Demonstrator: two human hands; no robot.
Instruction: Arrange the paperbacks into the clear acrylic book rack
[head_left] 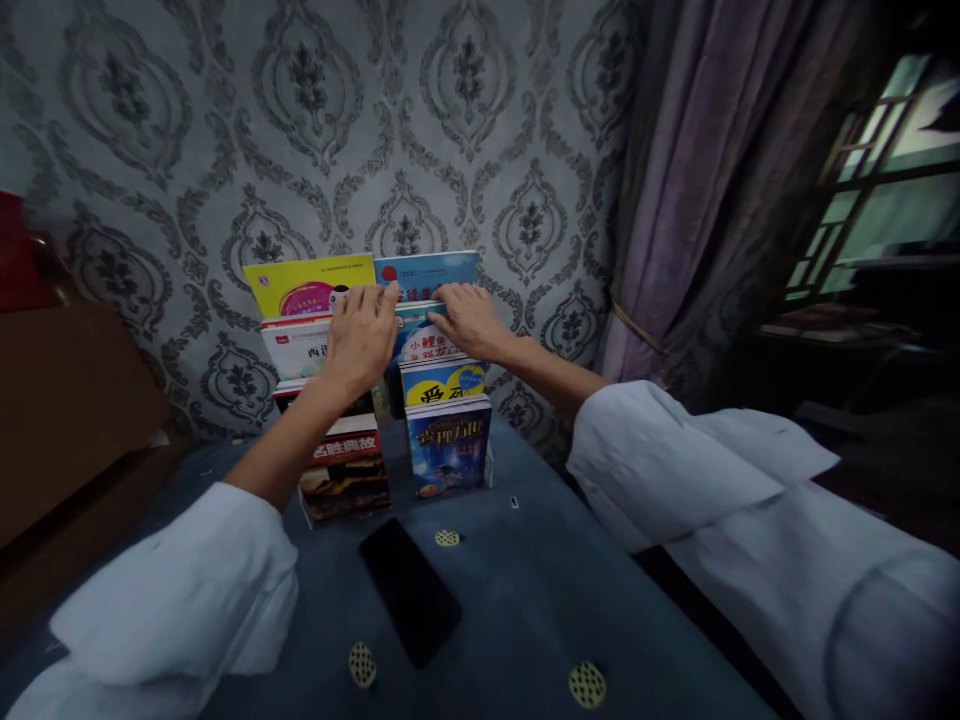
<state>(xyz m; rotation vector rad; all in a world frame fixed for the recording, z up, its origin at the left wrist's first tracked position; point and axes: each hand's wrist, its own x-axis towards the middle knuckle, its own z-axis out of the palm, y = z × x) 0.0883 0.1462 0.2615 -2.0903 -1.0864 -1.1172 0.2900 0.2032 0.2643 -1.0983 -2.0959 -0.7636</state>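
Note:
Books stand upright in two rows, their covers facing me. My left hand (363, 335) lies over the left row, fingers stretched upward in front of a tall yellow book (300, 278) and beside a white-covered book (289, 350). On the right row, my right hand (471, 318) rests at the top of a teal book (420, 345), thumb apart from its fingers. Behind that stands a taller light-blue book (427, 265). Lower in front are a yellow-and-blue book (442, 385), a dark-blue book (450, 450) and a dark book with red lettering (345, 470). Both hands partly hide covers.
A black phone (410, 590) lies on the dark blue tablecloth (525, 600) before the books. Patterned wallpaper (465, 120) rises behind. A tied purple curtain (675, 200) hangs at right; a brown box (75, 410) stands at left.

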